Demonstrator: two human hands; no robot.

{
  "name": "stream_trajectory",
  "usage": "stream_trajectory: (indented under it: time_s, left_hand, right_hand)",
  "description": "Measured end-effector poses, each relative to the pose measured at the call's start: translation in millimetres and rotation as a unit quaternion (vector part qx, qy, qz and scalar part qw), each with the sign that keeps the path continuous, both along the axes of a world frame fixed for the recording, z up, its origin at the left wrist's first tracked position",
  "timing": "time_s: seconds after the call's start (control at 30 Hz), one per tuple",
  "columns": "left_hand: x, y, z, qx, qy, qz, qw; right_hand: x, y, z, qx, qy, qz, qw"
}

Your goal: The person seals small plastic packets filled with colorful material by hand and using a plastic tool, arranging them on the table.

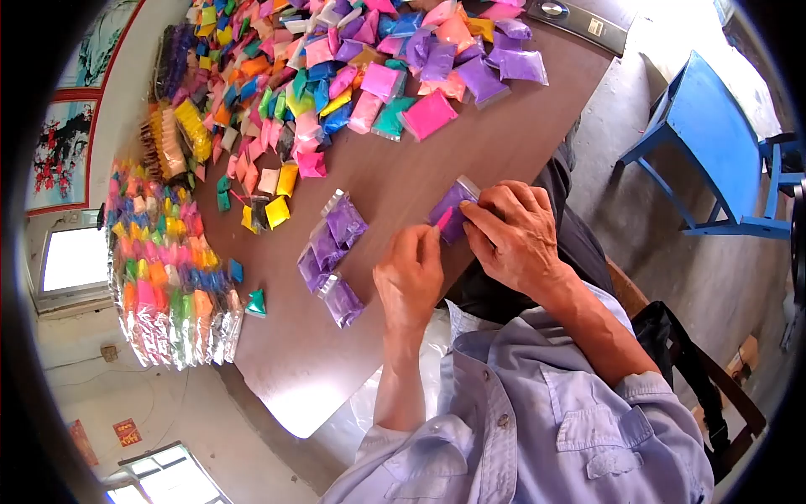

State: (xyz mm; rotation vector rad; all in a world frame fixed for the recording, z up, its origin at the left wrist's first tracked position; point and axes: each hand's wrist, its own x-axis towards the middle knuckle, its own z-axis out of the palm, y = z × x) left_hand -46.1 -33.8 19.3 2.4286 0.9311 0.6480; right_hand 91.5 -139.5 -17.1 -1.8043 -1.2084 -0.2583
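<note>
A small clear bag of purple clay-like material [454, 202] is held at the table's near edge. My right hand [516, 227] pinches it along its right side, with thumb and fingers closed. My left hand [410, 269] is closed, its fingertips at the bag's lower left. A narrow bright pink piece [445, 218] sticks out from those fingertips and lies against the bag; its kind is unclear. Left of my hands, several filled purple bags [327, 244] lie in a loose cluster on the brown table [277, 336].
A large heap of colourful small bags [336, 76] covers the far table. Bundled packs [168, 269] are stacked along the left edge, near a lone green bag [256, 303]. A digital scale [579, 25] sits at the top right. Beyond the table stands a blue bench [714, 143].
</note>
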Motion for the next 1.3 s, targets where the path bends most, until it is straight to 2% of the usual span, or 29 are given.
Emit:
stream_trajectory:
  time_s: [0.07,0.33,0.57,0.63,0.77,0.9,0.97,1.07,1.17,1.3]
  left_hand:
    - [3.4,5.6,-0.4,-0.004,0.012,0.019,1.0]
    - [12.1,17.7,4.9,0.112,0.029,0.034,0.993]
    - [18.0,2.2,5.2,0.081,0.01,0.006,0.997]
    - [20.0,2.6,0.4,0.07,0.017,0.0,0.997]
    - [18.8,14.6,6.2,0.095,0.037,0.009,0.995]
    - [13.6,27.0,4.5,0.116,0.042,0.041,0.991]
    - [11.6,15.0,12.0,0.063,0.007,0.038,0.997]
    - [13.9,-2.8,4.2,0.071,-0.017,-0.007,0.997]
    - [10.4,1.2,-11.0,0.089,-0.021,0.012,0.996]
    - [5.7,8.0,-5.7,0.101,0.032,0.047,0.993]
  right_hand:
    - [0.7,0.3,-0.1,-0.004,0.0,-0.002,1.0]
    - [1.3,1.9,-4.4,0.022,0.002,-0.005,1.0]
    - [9.2,4.6,2.3,0.007,-0.006,0.016,1.0]
    - [16.2,7.0,-0.9,0.017,-0.001,0.062,0.998]
    - [21.1,10.5,-0.7,0.006,0.007,0.084,0.996]
    - [20.0,9.2,-4.2,0.014,0.021,0.078,0.997]
    - [18.1,8.0,-4.1,0.028,0.025,0.071,0.997]
    - [17.1,7.4,-2.8,0.026,0.023,0.065,0.997]
    - [15.9,6.4,-5.6,0.015,0.015,0.058,0.998]
    - [14.8,7.5,-2.7,0.019,0.021,0.062,0.998]
